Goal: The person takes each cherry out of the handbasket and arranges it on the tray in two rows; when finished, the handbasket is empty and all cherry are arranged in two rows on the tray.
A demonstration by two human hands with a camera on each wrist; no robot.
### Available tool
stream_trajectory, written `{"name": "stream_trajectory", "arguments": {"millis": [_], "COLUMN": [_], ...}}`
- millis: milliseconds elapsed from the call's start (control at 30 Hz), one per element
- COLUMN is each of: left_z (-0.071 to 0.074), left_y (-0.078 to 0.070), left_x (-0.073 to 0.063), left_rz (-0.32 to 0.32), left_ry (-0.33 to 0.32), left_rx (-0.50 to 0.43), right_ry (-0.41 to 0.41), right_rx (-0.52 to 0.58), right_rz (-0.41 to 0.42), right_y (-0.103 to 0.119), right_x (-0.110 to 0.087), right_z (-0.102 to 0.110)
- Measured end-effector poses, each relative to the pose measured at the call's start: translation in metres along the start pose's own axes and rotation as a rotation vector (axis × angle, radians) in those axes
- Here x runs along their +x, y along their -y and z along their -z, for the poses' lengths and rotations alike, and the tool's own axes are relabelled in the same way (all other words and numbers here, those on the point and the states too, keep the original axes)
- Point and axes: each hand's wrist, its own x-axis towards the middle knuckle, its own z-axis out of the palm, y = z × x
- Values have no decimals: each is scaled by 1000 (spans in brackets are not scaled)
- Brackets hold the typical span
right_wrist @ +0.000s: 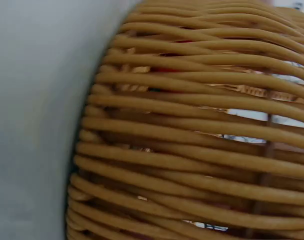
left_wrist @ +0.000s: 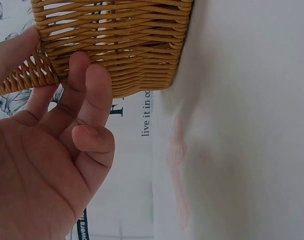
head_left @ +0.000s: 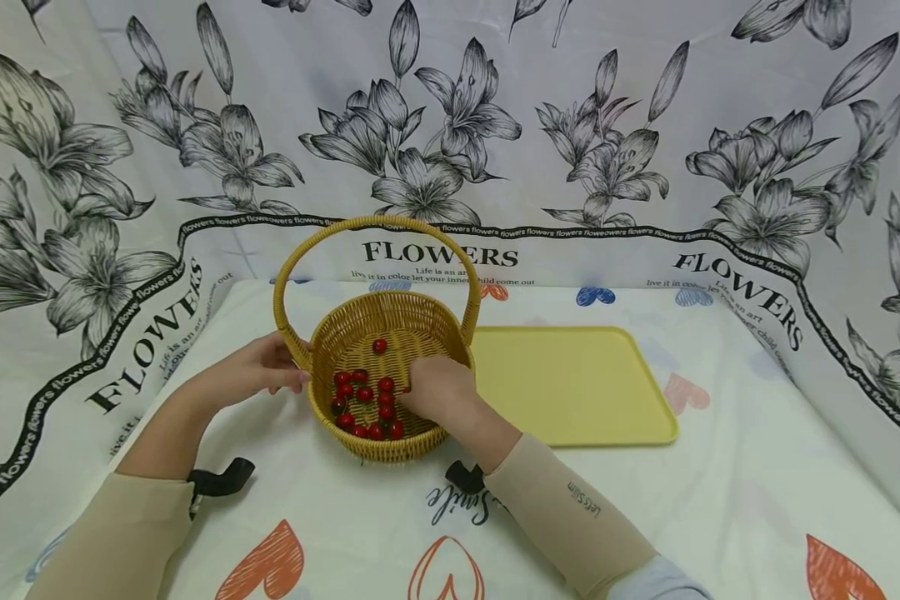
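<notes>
A yellow-brown wicker basket (head_left: 393,450) with a tall arched handle stands on the white cloth. Several red cherries (head_left: 364,393) lie in it, mostly toward its near left side, with one farther back. My left hand (head_left: 266,367) grips the basket's left side by the foot of the handle; its thumb and fingers meet the woven wall in the left wrist view. My right hand (head_left: 444,390) reaches down inside the basket on the right. A bit of red shows at its fingertips, but I cannot tell whether they pinch a cherry. Woven wall fills the right wrist view, hiding that hand.
A flat yellow tray (head_left: 570,383) lies on the cloth right behind the basket's right side. Behind the table hangs a white curtain (head_left: 525,167) printed with black flowers. Printed hearts and lettering mark the tablecloth (head_left: 360,525).
</notes>
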Motion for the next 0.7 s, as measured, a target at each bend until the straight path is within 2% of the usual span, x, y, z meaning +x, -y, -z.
{"name": "stream_trajectory", "arguments": {"millis": [133, 333, 467, 700], "left_z": [0, -1, -1, 0], "left_y": [1, 1, 2, 0], "left_x": [1, 1, 1, 0], "left_rz": [7, -1, 2, 7], "left_ry": [6, 8, 10, 6], "left_rx": [0, 4, 3, 4], "right_ry": [12, -13, -68, -169], "right_rx": [-146, -178, -131, 102], "right_rz": [-28, -26, 3, 69], "right_y": [5, 5, 2, -5], "right_x": [-2, -3, -2, -12], "right_z": [-3, -2, 0, 27]}}
